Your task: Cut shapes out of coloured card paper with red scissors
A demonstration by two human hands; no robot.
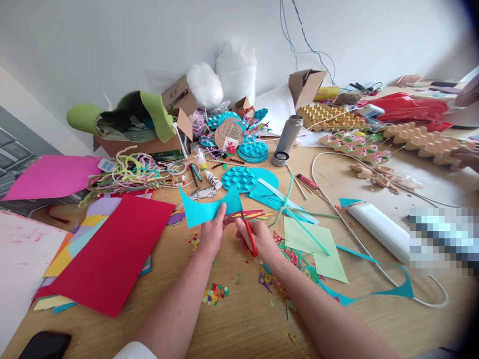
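Note:
My left hand pinches a sheet of blue paper with a curved cut-out along its upper edge. My right hand is closed round red-handled scissors, whose blades meet the paper's right side. Beyond the hands lie a round blue textured piece and more flat blue paper. Pale green paper rests to the right of my right hand, with thin strips across it. Coloured paper scraps are scattered on the table below the hands.
A red sheet tops a paper stack at left. A grey bottle stands at centre back, near small glue bottles. A white power strip and its cable lie at right. At far right, another person's hand is near egg trays.

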